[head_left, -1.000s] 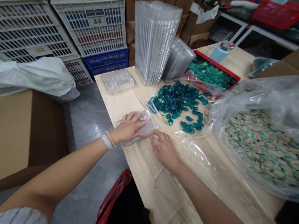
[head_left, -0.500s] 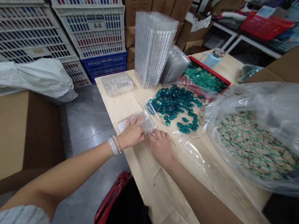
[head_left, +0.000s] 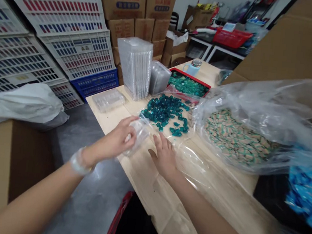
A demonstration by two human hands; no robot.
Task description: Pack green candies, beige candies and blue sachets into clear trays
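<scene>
My left hand (head_left: pixel 118 137), with a pale bracelet at its wrist, is closed round the edge of a clear plastic tray (head_left: pixel 140 134). The tray is blurred and looks tilted at the table's left edge. Beside it my right hand (head_left: pixel 164 156) is open, its fingers stretched over the wooden table (head_left: pixel 161 222) and holding nothing. Just beyond both hands lies a pile of dark teal, glossy pieces (head_left: pixel 164 108) on clear plastic film.
A tall stack of clear trays (head_left: pixel 135 68) and a flat one (head_left: pixel 108 100) stand at the back left. Behind the pile is a red-rimmed tray (head_left: pixel 209 88) of green pieces. A plastic bag of wrapped pieces (head_left: pixel 237 136) lies right. White crates (head_left: pixel 76 49) rise left.
My left hand has gone from lying flat on the tray to gripping it, and the tray has tilted up. My right hand's fingers have straightened, off the tray's corner. The view has shifted.
</scene>
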